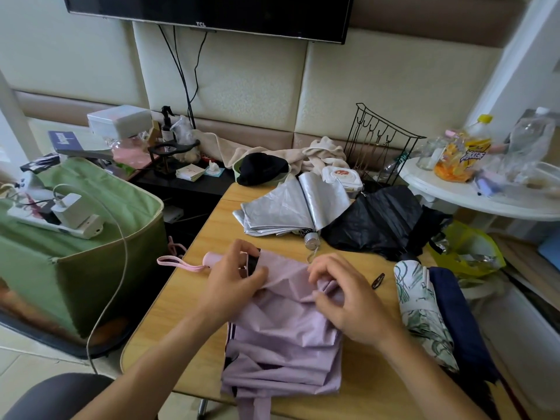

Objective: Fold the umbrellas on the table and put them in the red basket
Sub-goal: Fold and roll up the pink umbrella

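Note:
A lilac umbrella (281,338) lies collapsed on the wooden table (169,304), its pink handle (210,258) and wrist loop pointing left over the table edge. My left hand (233,280) grips the umbrella near the handle end. My right hand (345,295) pinches a fold of its lilac fabric. Farther back lie a silver umbrella (291,207) and a black umbrella (378,222), both loose. At the right edge lie a white leaf-patterned umbrella (421,310) and a navy umbrella (460,322). No red basket is in view.
A green fabric box (91,253) with a power strip and charger on top stands left of the table. A black wire rack (378,140), a towel and a black hat sit behind. A white round table (472,192) with bottles is at the right. A small dark clip (378,281) lies on the wood.

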